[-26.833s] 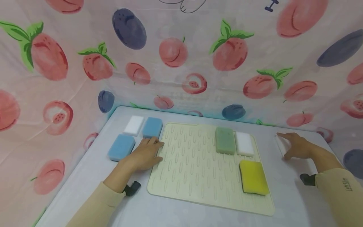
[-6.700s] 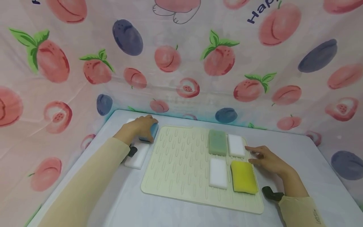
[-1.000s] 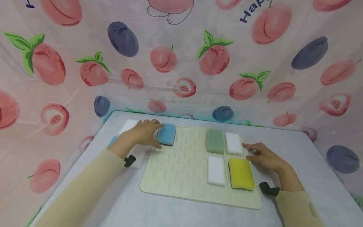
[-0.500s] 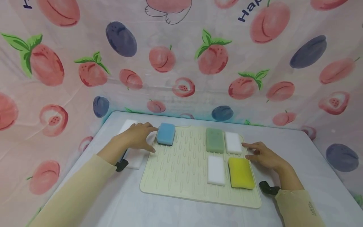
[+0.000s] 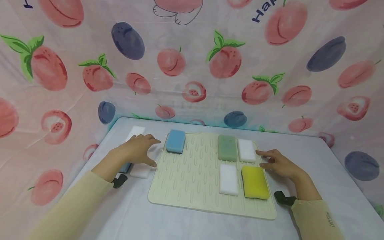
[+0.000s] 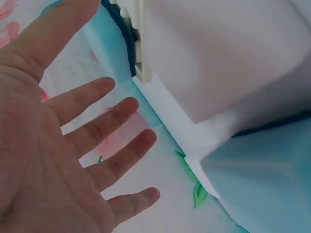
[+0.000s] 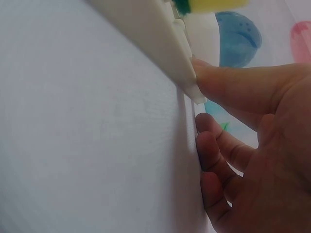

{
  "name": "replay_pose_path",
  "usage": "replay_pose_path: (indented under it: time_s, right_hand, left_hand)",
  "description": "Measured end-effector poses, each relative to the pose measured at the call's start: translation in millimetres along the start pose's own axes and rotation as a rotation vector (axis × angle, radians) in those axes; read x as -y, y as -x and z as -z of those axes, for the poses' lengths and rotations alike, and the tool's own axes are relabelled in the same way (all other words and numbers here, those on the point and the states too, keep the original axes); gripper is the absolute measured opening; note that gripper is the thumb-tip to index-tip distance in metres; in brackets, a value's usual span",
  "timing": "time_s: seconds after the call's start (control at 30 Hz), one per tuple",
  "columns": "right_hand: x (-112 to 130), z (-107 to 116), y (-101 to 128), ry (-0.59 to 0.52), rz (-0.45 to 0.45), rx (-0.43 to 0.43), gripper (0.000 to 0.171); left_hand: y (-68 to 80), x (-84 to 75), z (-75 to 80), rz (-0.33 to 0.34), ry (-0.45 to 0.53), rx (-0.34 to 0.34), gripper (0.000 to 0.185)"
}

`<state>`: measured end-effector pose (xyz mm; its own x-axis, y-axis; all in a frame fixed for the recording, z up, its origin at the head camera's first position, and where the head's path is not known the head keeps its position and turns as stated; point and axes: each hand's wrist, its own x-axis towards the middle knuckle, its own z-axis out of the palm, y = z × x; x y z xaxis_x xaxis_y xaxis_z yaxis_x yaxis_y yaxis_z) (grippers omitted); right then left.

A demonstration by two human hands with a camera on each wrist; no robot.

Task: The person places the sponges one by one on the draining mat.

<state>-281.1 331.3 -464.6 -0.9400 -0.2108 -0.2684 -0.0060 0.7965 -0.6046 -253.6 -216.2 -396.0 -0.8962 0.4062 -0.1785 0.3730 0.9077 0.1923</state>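
Observation:
My left hand (image 5: 136, 150) hovers at the mat's left edge, fingers spread and holding nothing; in the left wrist view its palm and fingers (image 6: 109, 124) are extended. Below it lie a white sponge block (image 5: 140, 171) and a blue sponge (image 5: 124, 168), both partly hidden; another white block (image 5: 136, 132) lies behind. A blue sponge (image 5: 175, 141) with a dark underside sits on the cream ridged mat (image 5: 192, 186), at the back left corner. At the right edge, my right hand (image 5: 280, 162) rests with its thumb touching the mat's rim (image 7: 192, 85) and index fingertip by a white block (image 5: 246, 150).
On the mat's right half also lie a green sponge (image 5: 227, 148), a white block (image 5: 228, 179) and a yellow sponge (image 5: 255, 183) with a dark underside. The white table (image 5: 186, 226) ends at a fruit-print cloth wall (image 5: 195, 66) behind and to the left.
Since 6.7 seconds ago the blue sponge has gone from the table onto the mat's back left corner. My left hand has let go and drawn back leftward and nearer. My right hand stays put.

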Motion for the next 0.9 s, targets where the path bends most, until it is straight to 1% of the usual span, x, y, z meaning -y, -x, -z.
replay_pose_path:
  time_s: [0.1,0.23,0.37,0.6,0.9]
  right_hand:
    - [0.3,-0.1,0.1,0.0,0.0,0.002,0.067]
    - [0.0,0.2,0.0,0.002,0.002,0.002,0.066]
    - [-0.7,0.1,-0.1,-0.001,0.002,0.003,0.067]
    - [-1.7,-0.3,-0.4,0.0,0.002,0.004,0.067]
    - [-1.8,0.1,-0.9,0.007,0.008,0.005,0.067]
  left_hand:
    - [5.5,3.4,-2.4,0.019,0.004,0.007,0.09]
    - [11.4,6.3,-4.5,0.025,-0.002,0.012,0.089]
    - [16.5,5.5,-4.5,0.015,-0.015,0.016,0.089]
    - [24.3,4.1,-7.1,0.029,-0.008,0.034,0.092]
    - [28.7,5.8,-12.8,-0.004,-0.013,0.036,0.096]
